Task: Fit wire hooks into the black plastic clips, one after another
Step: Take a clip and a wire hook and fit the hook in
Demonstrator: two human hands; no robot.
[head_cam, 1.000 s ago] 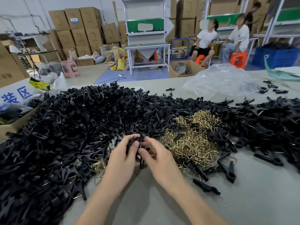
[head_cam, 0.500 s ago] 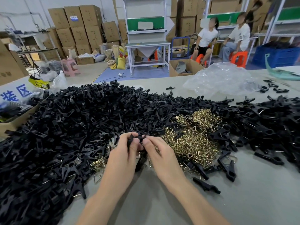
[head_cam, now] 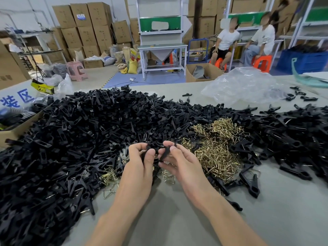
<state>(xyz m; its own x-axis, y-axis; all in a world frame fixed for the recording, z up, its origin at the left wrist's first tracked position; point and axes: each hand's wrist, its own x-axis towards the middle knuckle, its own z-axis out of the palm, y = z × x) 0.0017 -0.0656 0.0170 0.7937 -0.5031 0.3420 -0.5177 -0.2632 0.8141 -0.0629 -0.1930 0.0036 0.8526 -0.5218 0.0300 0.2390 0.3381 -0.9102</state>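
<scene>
The left hand (head_cam: 138,167) and right hand (head_cam: 182,164), fingers curled, pinch a black clip (head_cam: 164,154) between them just above the table (head_cam: 177,224). A deep heap of clips (head_cam: 79,132) crowds the left and back; the wire hooks (head_cam: 218,150) lie just right, a plastic bag (head_cam: 243,86) beyond.

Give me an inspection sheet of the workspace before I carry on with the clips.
Surface: grey table, mostly covered, bare near the person.
Job's things: big pile of black plastic clips at left and centre; heap of brass-coloured wire hooks right of the hands.
Clutter: clear plastic bag far right; cardboard box at the left edge.
Grippers: left hand and right hand pinch a black clip between them.
Cables: one cable on the floor beyond the table.
Surroundings: stacked cartons, workbench, two seated people.
</scene>
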